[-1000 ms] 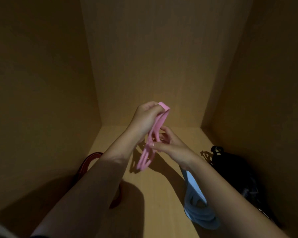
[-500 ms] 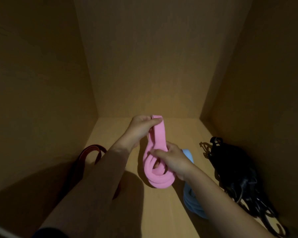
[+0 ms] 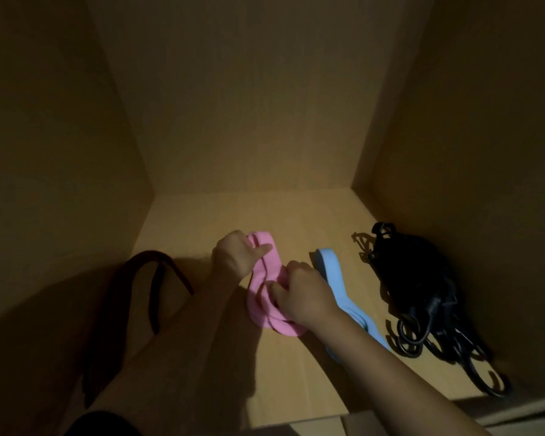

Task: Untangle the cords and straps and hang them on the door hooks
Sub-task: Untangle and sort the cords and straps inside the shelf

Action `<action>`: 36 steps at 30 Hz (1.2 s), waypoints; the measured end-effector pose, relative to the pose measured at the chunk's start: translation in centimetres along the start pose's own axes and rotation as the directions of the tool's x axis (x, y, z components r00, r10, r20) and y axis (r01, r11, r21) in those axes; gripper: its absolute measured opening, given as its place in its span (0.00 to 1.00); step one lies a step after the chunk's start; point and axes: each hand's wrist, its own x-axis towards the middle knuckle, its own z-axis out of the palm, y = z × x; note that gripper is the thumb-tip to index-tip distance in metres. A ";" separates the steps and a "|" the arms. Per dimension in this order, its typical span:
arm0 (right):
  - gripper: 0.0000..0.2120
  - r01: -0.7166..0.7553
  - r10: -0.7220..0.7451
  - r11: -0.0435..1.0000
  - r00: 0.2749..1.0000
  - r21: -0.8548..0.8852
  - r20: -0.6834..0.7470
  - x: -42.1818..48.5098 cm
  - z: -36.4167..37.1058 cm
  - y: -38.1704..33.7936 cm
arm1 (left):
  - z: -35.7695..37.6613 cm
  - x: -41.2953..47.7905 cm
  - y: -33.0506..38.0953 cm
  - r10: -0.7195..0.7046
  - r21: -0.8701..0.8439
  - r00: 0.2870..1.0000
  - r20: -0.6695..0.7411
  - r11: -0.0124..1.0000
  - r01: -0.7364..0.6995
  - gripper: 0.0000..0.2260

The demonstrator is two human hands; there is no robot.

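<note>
pink strap (image 3: 258, 309) sat near the middle of the cupboard's wooden floor (image 3: 296, 215), its lower coils resting there; the left hand (image 3: 236, 258) had its grip clamped on the upper end, thumb pressed across the band, and the right hand (image 3: 302, 294) had its grip curled into the coils lower down. a light blue strap (image 3: 343, 297) lay just right of it, partly under the right forearm, black cords (image 3: 422, 278) were heaped against the right wall, and a dark brown belt (image 3: 158, 284) curved by the left wall
</note>
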 end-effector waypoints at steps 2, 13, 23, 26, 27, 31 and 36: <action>0.12 -0.005 0.005 1.000 0.997 0.006 -0.071 -0.5 -0.6 0.4 | 0.1 -0.3 0.9 0.061 0.022 0.997 -0.057 0.998 -0.060 0.15; 0.16 -0.288 0.266 0.956 0.791 0.048 -0.551 -4.8 -7.7 8.2 | 6.8 -6.3 10.8 0.263 -0.188 0.924 0.276 0.958 -0.216 0.04; 0.37 -0.616 0.621 0.771 0.674 0.160 -0.401 -8.6 -7.1 12.2 | 12.3 -11.0 12.8 0.038 -0.359 0.775 0.631 0.900 0.248 0.23; 0.37 -0.634 0.629 0.762 0.675 0.134 -0.385 -8.4 -6.8 12.4 | 12.5 -11.1 12.7 0.062 -0.393 0.791 0.609 0.890 0.233 0.20; 0.36 -0.644 0.637 0.754 0.671 0.127 -0.378 -8.2 -6.9 12.4 | 12.6 -10.9 12.6 0.068 -0.385 0.793 0.605 0.897 0.216 0.20; 0.36 -0.678 0.688 0.721 0.675 0.145 -0.267 -6.8 -7.6 12.3 | 12.9 -10.4 12.3 0.062 -0.336 0.786 0.615 0.923 0.190 0.20; 0.43 -0.666 0.671 0.741 0.734 0.081 -0.101 -6.3 -7.4 12.1 | 13.3 -9.5 11.5 0.000 -0.381 0.765 0.644 0.867 0.320 0.23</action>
